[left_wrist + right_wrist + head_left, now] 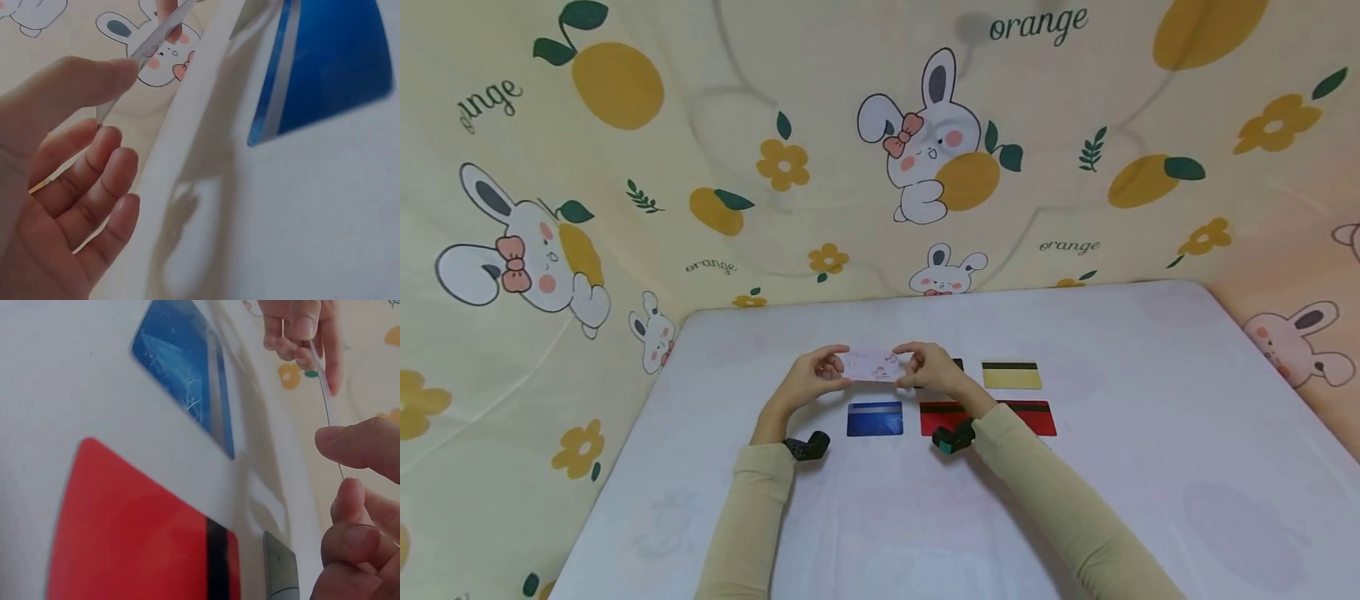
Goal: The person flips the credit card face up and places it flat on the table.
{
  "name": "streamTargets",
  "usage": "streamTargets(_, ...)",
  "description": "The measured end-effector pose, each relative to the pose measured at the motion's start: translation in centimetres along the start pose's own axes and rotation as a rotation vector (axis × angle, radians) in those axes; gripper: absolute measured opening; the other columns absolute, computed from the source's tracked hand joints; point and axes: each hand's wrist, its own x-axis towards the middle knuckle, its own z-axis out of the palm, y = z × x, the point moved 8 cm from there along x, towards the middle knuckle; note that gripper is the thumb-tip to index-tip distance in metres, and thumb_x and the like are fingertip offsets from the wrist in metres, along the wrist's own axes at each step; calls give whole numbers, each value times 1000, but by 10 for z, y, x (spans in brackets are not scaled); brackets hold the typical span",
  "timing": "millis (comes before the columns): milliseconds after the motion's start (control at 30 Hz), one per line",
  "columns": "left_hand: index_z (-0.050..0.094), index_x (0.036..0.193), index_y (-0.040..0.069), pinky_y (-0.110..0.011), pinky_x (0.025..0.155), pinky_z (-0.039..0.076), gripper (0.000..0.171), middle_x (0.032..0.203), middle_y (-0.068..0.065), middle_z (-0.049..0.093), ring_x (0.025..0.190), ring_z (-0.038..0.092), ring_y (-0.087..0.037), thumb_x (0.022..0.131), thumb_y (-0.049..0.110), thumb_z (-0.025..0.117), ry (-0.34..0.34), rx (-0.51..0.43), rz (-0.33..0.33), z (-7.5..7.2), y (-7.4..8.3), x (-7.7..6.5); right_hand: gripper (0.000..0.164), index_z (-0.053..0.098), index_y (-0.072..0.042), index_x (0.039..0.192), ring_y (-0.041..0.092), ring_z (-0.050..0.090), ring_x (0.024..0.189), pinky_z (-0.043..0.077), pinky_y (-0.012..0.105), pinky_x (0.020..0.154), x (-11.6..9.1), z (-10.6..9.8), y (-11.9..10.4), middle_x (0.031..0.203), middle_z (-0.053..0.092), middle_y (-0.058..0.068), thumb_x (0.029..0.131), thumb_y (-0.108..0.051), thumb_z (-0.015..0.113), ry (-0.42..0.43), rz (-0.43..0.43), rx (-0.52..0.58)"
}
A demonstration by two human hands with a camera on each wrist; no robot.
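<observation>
A pale pink card [872,366] with small printed figures is held up between both hands, raised over the far part of the table. My left hand [812,377] pinches its left end between thumb and fingers. At the other end my right hand [929,367] pinches it the same way. In the left wrist view the card [156,31] shows nearly edge-on under the thumb. Below the hands lies a blue card [875,419] with a pale stripe. A red card [940,417] with a black stripe lies partly under the right wrist.
A second red card [1037,421] lies to the right, beside the right sleeve. Behind it is a gold card [1012,377] with a dark stripe. Another card [282,569] is mostly hidden by the right hand. A white cloth covers the table [647,500]; a printed curtain [820,83] hangs behind.
</observation>
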Motion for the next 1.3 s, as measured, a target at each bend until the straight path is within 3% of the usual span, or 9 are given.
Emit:
streamTargets(167,55,131,2,-15,65,44,58,94,-17,62,75,51,-11,78,10,78,-32,27,-21,5,-5,2,58,54,-4,133,9,47,54,35,22,52,0,3,8,61,57,-2,79,-6,75,-1,48,-17)
streamTargets(467,56,130,0,-15,60,39,57,83,-8,57,67,45,-9,78,6,78,-52,82,-51,12,-13,5,56,58,-7,130,9,31,48,25,22,48,1,4,14,52,37,-5,77,-8,76,13,92,-88)
streamTargets(667,56,129,-2,-17,60,40,55,81,-9,59,64,46,-8,78,6,77,-59,108,-39,13,-11,7,56,57,-10,132,10,32,47,25,22,47,4,5,19,51,37,-5,79,-13,77,18,124,-146)
streamTargets(1100,57,129,0,-18,58,35,56,77,-2,55,63,43,-10,78,6,78,-62,120,-101,16,-14,13,59,56,-10,134,10,35,49,29,22,52,7,5,18,52,37,-5,79,-16,77,18,135,-196)
streamTargets(1200,57,129,0,-18,57,34,55,76,-1,54,63,42,-10,78,7,78,-62,136,-112,15,-15,12,59,57,-11,134,11,34,51,31,24,58,8,5,19,59,39,-2,79,-17,77,22,142,-215)
streamTargets(1300,58,128,0,-19,58,34,55,75,0,53,63,41,-10,78,9,78,-63,159,-121,15,-16,11,59,58,-12,133,12,37,59,34,26,68,8,5,20,79,55,6,78,-18,78,41,148,-240)
